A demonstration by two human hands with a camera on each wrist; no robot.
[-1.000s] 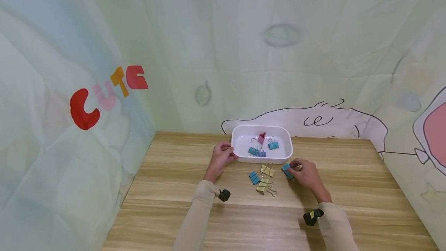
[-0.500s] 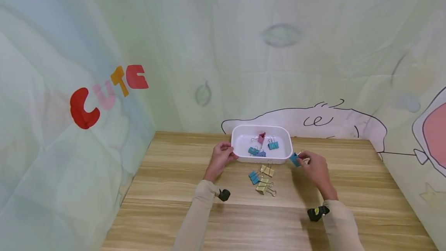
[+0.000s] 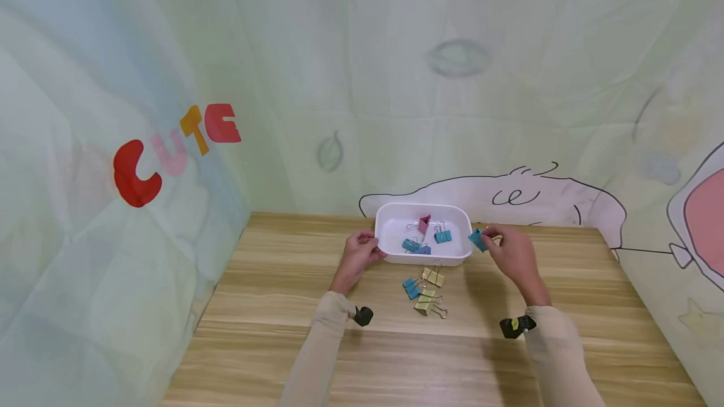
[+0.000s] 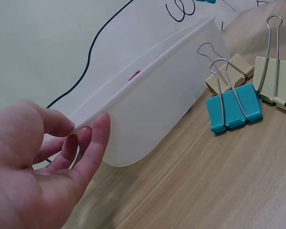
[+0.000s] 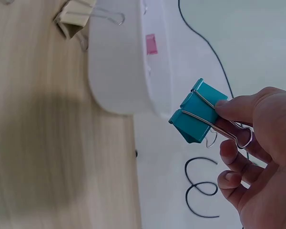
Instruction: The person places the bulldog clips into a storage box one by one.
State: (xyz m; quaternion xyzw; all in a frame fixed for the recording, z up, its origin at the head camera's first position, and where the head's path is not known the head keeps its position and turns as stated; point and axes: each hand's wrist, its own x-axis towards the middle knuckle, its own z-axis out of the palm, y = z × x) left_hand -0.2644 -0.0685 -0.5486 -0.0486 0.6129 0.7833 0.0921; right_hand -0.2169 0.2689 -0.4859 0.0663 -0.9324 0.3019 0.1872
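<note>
My right hand [image 3: 513, 259] pinches a teal binder clip [image 5: 200, 109] by its wire handles between thumb and fingers. It holds the clip up off the table, just beyond the right end of a white plastic tray [image 3: 415, 259]. At the tray's left end, my left hand [image 3: 359, 259] grips the rim, thumb at the top edge and fingertips against the outer wall. Inside the tray lie a red binder clip [image 3: 424, 225], a blue-violet one [image 3: 423, 249] and two teal ones, including one nearer the right [image 3: 443, 236].
In front of the tray, a teal binder clip [image 4: 234, 109] and two pale yellow clips, one nearer me [image 3: 428, 301], lie on the wood-grain table [image 3: 271, 306]. A printed cloth backdrop [image 3: 362, 112] rises behind the table's far edge.
My right hand has lifted the teal binder clip from the table and carried it up and away from me, to beside the tray's right end. The left hand stays at the tray.
</note>
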